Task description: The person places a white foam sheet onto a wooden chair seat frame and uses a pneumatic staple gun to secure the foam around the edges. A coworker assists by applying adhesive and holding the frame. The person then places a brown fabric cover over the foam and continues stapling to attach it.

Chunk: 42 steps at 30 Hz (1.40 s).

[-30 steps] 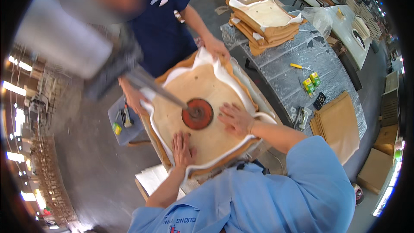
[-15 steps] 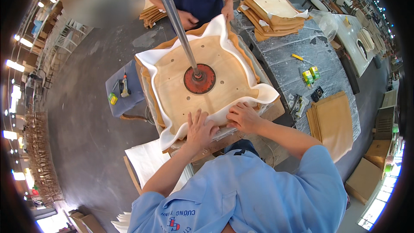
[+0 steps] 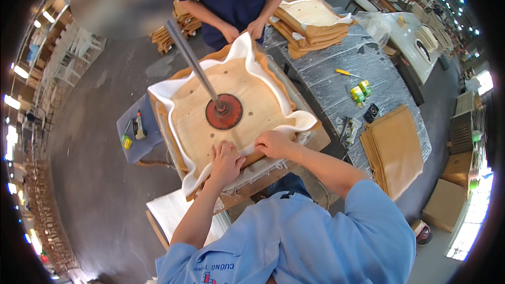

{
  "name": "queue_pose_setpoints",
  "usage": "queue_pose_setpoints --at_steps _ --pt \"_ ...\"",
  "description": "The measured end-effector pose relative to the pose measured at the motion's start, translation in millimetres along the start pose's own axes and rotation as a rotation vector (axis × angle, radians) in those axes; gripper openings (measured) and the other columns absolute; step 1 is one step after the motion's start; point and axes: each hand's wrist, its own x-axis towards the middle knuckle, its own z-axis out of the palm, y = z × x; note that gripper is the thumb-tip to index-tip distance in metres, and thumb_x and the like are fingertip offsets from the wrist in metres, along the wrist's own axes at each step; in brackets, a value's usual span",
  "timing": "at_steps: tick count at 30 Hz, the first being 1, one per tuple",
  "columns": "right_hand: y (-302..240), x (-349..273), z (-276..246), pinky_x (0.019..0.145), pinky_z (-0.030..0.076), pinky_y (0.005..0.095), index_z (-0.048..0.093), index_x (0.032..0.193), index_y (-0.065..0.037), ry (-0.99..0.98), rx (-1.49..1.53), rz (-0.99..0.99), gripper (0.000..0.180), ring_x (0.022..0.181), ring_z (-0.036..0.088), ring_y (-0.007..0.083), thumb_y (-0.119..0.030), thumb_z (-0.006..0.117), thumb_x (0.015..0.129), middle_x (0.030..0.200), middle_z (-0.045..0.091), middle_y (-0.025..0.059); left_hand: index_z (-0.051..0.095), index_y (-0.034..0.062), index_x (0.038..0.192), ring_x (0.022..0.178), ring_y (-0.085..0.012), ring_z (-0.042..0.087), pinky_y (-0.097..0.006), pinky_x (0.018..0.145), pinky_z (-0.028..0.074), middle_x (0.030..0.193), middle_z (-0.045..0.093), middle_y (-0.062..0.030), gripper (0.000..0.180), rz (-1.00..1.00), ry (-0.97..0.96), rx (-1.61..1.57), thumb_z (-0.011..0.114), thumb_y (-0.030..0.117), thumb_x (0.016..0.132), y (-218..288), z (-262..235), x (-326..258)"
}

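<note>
A square wooden seat panel [image 3: 189, 126] lies amid white foam padding [image 3: 169, 87] and a tan cover [image 3: 173, 141], whose edges stand up around it. A round red press plate [image 3: 224, 121] on a metal rod [image 3: 192, 60] bears on the panel's middle. At the near edge, my right hand [image 3: 275, 144] is closed on the tan cover's edge, folded up over the foam. My left hand [image 3: 226, 164] rests beside it, fingers laid over the panel's near edge and thumb apart, by the same fold. The fingertips of my right hand are partly hidden.
Across from me stands a co-worker in a dark shirt [image 3: 231, 0], hands near the far corner. A plastic-covered table [image 3: 326, 73] at right bears stacked padded panels [image 3: 310, 29], a yellow-handled tool [image 3: 343, 72], green-yellow boxes [image 3: 360, 93] and tan sheets [image 3: 397, 150]. A blue-covered stand [image 3: 144, 144] holds tools at left.
My right hand has drawn the tan cover's edge up over the white foam. My left hand's fingers have come closer together. The whole view has shifted, showing more of the co-worker.
</note>
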Motion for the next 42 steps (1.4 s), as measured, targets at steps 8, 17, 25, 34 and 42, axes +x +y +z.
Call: queue_pose_setpoints --at_steps 8,17,25,34,42 --pt "63 -101 -143 0.068 0.058 0.0307 0.072 0.124 -0.001 0.406 0.276 0.551 0.033 0.082 0.073 0.0183 -0.023 0.069 0.101 0.104 0.076 0.0096 0.074 0.005 0.114 0.092 -0.026 0.074 -0.034 0.09 0.056 0.101 0.075 -0.0078 0.027 -0.403 -0.453 -1.066 0.062 0.028 0.109 93 0 -22" --pt "120 -58 -134 0.057 0.058 0.0324 0.074 0.113 0.003 -0.335 0.665 0.936 0.031 0.069 0.074 0.0189 -0.023 0.066 0.099 0.094 0.078 0.0125 0.046 0.0062 0.154 0.104 -0.0335 0.074 -0.047 0.098 0.059 0.124 0.072 -0.02 0.061 -0.969 -0.587 -1.904 0.038 0.053 0.115 166 99 81" --pt "133 -44 -122 0.048 0.05 0.0338 0.071 0.098 0.001 -0.652 0.643 0.94 0.039 0.056 0.063 0.0187 -0.036 0.06 0.105 0.074 0.066 0.0078 0.062 0.0017 0.132 0.091 -0.0367 0.073 -0.051 0.086 0.06 0.105 0.072 -0.0153 0.061 -1.47 -0.136 -1.905 0.039 0.054 0.111 207 108 98" --pt "122 -25 -131 0.045 0.039 0.034 0.066 0.088 -0.005 -0.795 0.712 1.101 0.046 0.052 0.052 0.0149 -0.048 0.062 0.105 0.066 0.055 0.0031 0.066 0.0087 0.113 0.062 -0.0268 0.06 -0.045 0.061 0.055 0.071 0.059 -0.0083 0.054 -1.784 -0.04 -1.611 0.048 0.059 0.109 221 121 136" --pt "106 -39 -149 0.052 0.043 0.038 0.072 0.095 0.01 -0.639 0.679 0.717 0.063 0.059 0.058 0.02 -0.051 0.061 0.106 0.073 0.064 0.0101 0.063 0.0011 0.1 0.048 -0.0209 0.054 -0.039 0.047 0.049 0.065 0.055 -0.0077 0.05 -1.394 0.317 -1.571 0.049 0.048 0.111 224 147 123"
